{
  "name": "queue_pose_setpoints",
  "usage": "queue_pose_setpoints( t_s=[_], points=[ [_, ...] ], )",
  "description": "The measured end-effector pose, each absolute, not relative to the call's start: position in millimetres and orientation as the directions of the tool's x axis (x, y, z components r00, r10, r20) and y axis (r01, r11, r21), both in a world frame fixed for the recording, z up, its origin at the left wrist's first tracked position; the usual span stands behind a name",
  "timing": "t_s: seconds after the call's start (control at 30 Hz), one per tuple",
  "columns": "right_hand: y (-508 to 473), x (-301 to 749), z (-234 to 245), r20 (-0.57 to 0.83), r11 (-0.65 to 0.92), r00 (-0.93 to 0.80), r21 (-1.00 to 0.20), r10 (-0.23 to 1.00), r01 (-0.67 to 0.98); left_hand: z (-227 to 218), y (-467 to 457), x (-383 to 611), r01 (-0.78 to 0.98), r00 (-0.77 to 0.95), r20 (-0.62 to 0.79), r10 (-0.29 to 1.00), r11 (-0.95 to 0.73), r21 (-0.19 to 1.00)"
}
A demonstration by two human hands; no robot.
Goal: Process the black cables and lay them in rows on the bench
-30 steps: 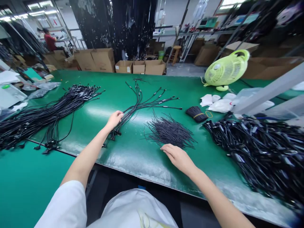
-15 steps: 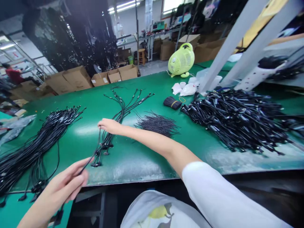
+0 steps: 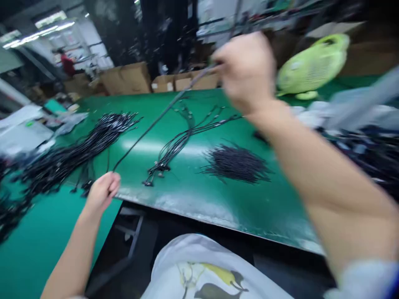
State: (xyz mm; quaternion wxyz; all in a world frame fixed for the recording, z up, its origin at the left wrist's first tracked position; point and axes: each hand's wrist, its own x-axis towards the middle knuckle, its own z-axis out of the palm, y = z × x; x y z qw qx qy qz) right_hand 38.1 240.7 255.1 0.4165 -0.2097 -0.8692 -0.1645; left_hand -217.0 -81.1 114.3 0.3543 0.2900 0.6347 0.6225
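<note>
Grip: left hand (image 3: 104, 187) and right hand (image 3: 246, 68) both pinching one black cable (image 3: 158, 118), left low, right raised and blurred. Cable nearly straight between them, above green table (image 3: 193, 193). Loose cables (image 3: 175, 149) and a pile of thin dark strips (image 3: 237, 163) lie on it.

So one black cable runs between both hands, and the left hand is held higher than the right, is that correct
Not quite: the right hand is higher than the left hand, as the head view shows. One black cable does run between both.
</note>
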Motion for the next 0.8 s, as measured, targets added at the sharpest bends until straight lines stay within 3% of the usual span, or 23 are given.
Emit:
queue_pose_setpoints(
  t_s=[0.1, 0.17, 0.23, 0.37, 0.43, 0.5, 0.6, 0.7, 0.8],
  points=[
    [240, 103, 218, 0.632, 0.673, -0.630, 0.221, 0.452, 0.705, 107, -36, -200, -0.330, -0.459, -0.117, 0.881, -0.046, 0.943],
    [225, 146, 185, 0.466, 0.653, -0.729, 0.350, 0.501, 0.672, 100, -11, -180, -0.412, -0.376, -0.092, 0.922, -0.078, 0.908],
    [196, 185, 153, 0.380, 0.701, -0.785, 0.366, 0.489, 0.613, 94, 10, -152, -0.435, -0.280, -0.082, 0.957, -0.050, 0.899],
    [131, 234, 110, 0.432, 0.740, -0.755, 0.248, 0.493, 0.625, 80, 44, -95, -0.380, -0.082, -0.124, 0.989, 0.084, 0.921],
    [107, 242, 100, 0.392, 0.772, -0.754, 0.150, 0.527, 0.618, 76, 57, -66, -0.242, -0.013, -0.107, 0.994, 0.101, 0.965],
    [90, 242, 95, 0.275, 0.830, -0.801, 0.019, 0.531, 0.557, 74, 65, -35, 0.007, 0.038, 0.003, 0.999, -0.004, 1.000],
    [84, 234, 96, 0.173, 0.841, -0.824, -0.149, 0.540, 0.520, 73, 61, 5, 0.300, 0.242, 0.113, 0.964, -0.185, 0.936],
    [103, 236, 96, 0.209, 0.785, -0.758, -0.213, 0.618, 0.582, 70, 47, 20, 0.330, 0.432, -0.073, 0.899, -0.081, 0.941],
    [130, 259, 86, 0.199, 0.746, -0.724, -0.283, 0.661, 0.603, 71, 39, 3, 0.124, 0.535, -0.239, 0.810, 0.205, 0.971]
  ],
)
